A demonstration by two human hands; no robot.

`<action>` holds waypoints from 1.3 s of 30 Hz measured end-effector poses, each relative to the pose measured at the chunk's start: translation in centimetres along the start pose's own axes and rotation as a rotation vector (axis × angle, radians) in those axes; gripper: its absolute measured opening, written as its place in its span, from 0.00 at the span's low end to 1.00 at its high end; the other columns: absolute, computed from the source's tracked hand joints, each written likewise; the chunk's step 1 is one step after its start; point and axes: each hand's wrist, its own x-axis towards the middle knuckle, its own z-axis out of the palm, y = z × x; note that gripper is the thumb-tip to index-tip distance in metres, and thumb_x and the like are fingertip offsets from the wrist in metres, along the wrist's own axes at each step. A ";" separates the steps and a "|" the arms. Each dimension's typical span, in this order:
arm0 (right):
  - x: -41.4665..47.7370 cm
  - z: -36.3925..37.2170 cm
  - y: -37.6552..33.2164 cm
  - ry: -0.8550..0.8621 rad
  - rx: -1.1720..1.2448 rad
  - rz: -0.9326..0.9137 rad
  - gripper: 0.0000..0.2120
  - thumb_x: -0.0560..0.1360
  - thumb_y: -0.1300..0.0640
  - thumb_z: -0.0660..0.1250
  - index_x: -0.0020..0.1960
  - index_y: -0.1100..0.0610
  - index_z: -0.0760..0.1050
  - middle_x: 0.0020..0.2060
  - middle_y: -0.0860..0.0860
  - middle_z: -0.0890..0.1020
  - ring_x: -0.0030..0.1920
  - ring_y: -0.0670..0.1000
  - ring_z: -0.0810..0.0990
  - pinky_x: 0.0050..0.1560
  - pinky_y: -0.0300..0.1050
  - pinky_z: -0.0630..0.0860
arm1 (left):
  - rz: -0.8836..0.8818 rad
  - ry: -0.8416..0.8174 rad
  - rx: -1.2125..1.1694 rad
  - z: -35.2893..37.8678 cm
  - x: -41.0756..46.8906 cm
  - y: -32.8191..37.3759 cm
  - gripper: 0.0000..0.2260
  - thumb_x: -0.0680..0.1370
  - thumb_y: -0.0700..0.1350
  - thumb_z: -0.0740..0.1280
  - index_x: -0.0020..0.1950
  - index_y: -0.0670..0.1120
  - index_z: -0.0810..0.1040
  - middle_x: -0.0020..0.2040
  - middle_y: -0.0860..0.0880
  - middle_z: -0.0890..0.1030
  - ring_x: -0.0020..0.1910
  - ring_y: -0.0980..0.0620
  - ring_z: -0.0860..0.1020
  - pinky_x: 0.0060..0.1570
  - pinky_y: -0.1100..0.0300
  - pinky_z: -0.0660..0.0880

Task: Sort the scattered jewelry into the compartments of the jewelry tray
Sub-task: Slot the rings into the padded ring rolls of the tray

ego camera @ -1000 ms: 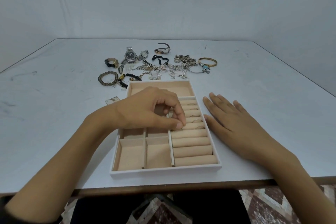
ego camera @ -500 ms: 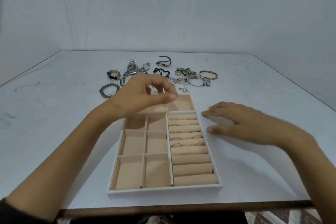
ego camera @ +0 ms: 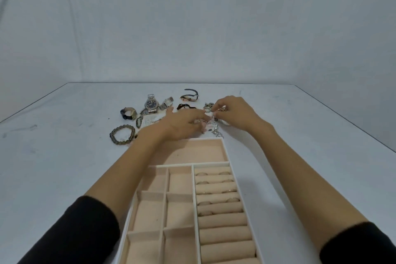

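The jewelry tray (ego camera: 240,188) has a white rim and beige lining and lies at the near table edge. Its right column of ring rolls (ego camera: 216,201) holds several rings; the square compartments and the wide far compartment (ego camera: 192,152) are bare. Just beyond the tray's far edge, both hands meet at a tangle of silver chains (ego camera: 216,132). My left hand (ego camera: 182,123) reaches in from the left with its fingertips on the tangle. My right hand (ego camera: 234,113) pinches chain links from the right. The hands hide much of the tangle.
Beyond the hands lie a silver watch with a blue dial (ego camera: 151,104), a small silver watch (ego camera: 168,103), a dark-strap watch (ego camera: 128,113), a grey beaded bracelet (ego camera: 122,135), a rose-gold watch (ego camera: 189,97) and a black cord (ego camera: 186,106). The grey table ends at a pale wall.
My left hand left the ring rolls and went forward to the chain tangle. My right hand lifted off the table beside the tray and joined it there. The view tilted up.
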 end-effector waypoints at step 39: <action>-0.2 1.1 1.0 0.132 0.127 -0.059 0.05 0.66 0.58 0.75 0.39 0.54 0.79 0.34 0.42 0.78 0.38 0.41 0.74 0.42 0.40 0.68 | -0.015 0.313 0.329 -0.2 3.0 2.2 0.07 0.78 0.50 0.65 0.52 0.53 0.80 0.53 0.52 0.81 0.59 0.49 0.75 0.59 0.52 0.63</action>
